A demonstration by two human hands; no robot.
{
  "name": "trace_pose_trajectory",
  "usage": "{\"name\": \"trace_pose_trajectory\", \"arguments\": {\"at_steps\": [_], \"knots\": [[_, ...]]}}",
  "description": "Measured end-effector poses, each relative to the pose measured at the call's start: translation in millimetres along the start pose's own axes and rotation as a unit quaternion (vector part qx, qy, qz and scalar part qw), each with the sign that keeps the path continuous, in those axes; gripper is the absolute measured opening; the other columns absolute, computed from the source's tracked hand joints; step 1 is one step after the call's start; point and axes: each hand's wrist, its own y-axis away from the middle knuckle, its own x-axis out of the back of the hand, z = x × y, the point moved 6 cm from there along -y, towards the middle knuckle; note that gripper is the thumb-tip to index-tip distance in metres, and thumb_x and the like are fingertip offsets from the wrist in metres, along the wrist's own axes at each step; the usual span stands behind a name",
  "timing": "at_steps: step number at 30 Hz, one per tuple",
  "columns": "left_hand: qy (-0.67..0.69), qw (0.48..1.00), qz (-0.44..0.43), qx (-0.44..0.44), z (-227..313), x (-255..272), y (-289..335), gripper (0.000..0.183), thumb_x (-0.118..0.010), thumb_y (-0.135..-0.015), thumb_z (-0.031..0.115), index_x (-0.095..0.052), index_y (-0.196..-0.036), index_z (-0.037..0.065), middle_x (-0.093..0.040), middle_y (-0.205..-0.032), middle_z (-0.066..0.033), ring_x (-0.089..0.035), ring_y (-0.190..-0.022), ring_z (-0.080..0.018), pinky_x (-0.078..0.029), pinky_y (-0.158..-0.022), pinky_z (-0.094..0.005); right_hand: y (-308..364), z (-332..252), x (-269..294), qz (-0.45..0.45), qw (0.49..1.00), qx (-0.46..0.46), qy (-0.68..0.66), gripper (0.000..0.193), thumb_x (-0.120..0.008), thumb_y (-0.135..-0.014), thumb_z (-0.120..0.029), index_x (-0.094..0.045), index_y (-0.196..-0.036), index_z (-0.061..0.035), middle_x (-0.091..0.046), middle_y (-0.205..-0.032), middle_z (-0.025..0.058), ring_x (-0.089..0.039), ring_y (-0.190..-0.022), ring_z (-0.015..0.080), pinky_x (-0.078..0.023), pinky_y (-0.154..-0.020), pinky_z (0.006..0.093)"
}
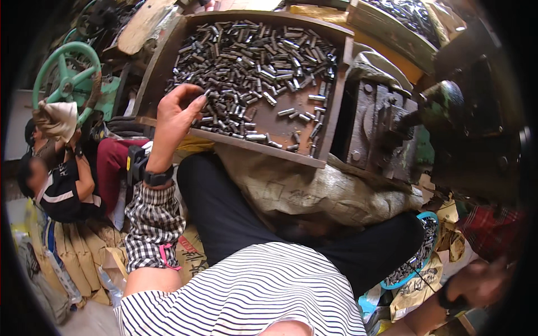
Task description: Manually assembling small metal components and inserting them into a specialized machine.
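Note:
A shallow wooden tray (333, 112) in front of me holds a heap of short metal tubes (241, 61), mostly dark grey with some shinier ones. My left hand (178, 112) is over the tray's near left corner, at the edge of the heap. Its thumb and fingers are curled together in a pinch with darkened tips. Metal pieces show right at the fingertips, but what lies between them is too small to make out. My right hand (483, 283) is low at the far right, away from the tray, its fingers smeared by motion.
A dark metal machine (386, 129) stands right of the tray. A blue-rimmed basket (428, 246) of small metal parts sits by my right knee. At left are a green handwheel (67, 84) and another person (67, 190). Sacking (302, 185) hangs below the tray.

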Motion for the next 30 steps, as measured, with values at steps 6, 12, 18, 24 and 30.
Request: {"name": "trace_pose_trajectory", "arguments": {"at_steps": [6,12,18,24,30], "knots": [[-0.106,0.988,-0.079,-0.085,9,-30,42,0.017,-0.066,-0.081,0.008,-0.062,-0.095,-0.002,-0.063,-0.082,-0.0040,-0.058,-0.071,-0.0104,-0.047,-0.063,-0.0254,75,-236,-153,-0.415,0.847,0.110,-0.313,0.023,-0.064,-0.068,-0.001,-0.060,-0.090,-0.0040,-0.060,-0.093,0.0098,-0.059,-0.089,0.0284,-0.043,-0.085,0.0434],[-0.211,0.952,-0.134,-0.175,17,-100,29,0.021,-0.067,-0.076,0.015,-0.062,-0.094,0.005,-0.062,-0.084,-0.0122,-0.062,-0.074,-0.0308,-0.049,-0.063,-0.0384,179,-279,-256,-0.493,0.807,0.203,-0.255,0.010,-0.058,-0.070,-0.008,-0.058,-0.080,-0.0076,-0.055,-0.081,0.0089,-0.056,-0.082,0.0257,-0.041,-0.074,0.0365],[-0.302,0.923,-0.160,-0.176,0,-113,12,0.020,-0.069,-0.074,0.018,-0.061,-0.089,0.007,-0.061,-0.081,-0.0104,-0.062,-0.075,-0.0304,-0.050,-0.065,-0.0410,196,-309,-291,-0.512,0.782,0.186,-0.304,0.009,-0.058,-0.071,-0.008,-0.059,-0.080,-0.0072,-0.055,-0.085,0.0104,-0.056,-0.086,0.0270,-0.045,-0.073,0.0373],[-0.271,0.929,-0.153,-0.199,-1,-121,12,0.021,-0.068,-0.075,0.017,-0.057,-0.089,0.005,-0.058,-0.080,-0.0114,-0.061,-0.074,-0.0320,-0.049,-0.063,-0.0414,194,-314,-299,-0.530,0.762,0.166,-0.332,0.012,-0.060,-0.070,-0.004,-0.058,-0.081,-0.0066,-0.055,-0.084,0.0111,-0.058,-0.083,0.0290,-0.047,-0.069,0.0378],[-0.298,0.921,-0.143,-0.207,6,-153,0,0.022,-0.064,-0.078,0.019,-0.053,-0.089,0.004,-0.055,-0.082,-0.0134,-0.061,-0.070,-0.0334,-0.050,-0.060,-0.0418,169,-250,-288,-0.540,0.711,-0.228,-0.388,0.015,-0.067,-0.079,-0.008,-0.058,-0.087,0.0000,-0.064,-0.072,0.0119,-0.064,-0.061,0.0183,-0.049,-0.055,0.0297]]}}
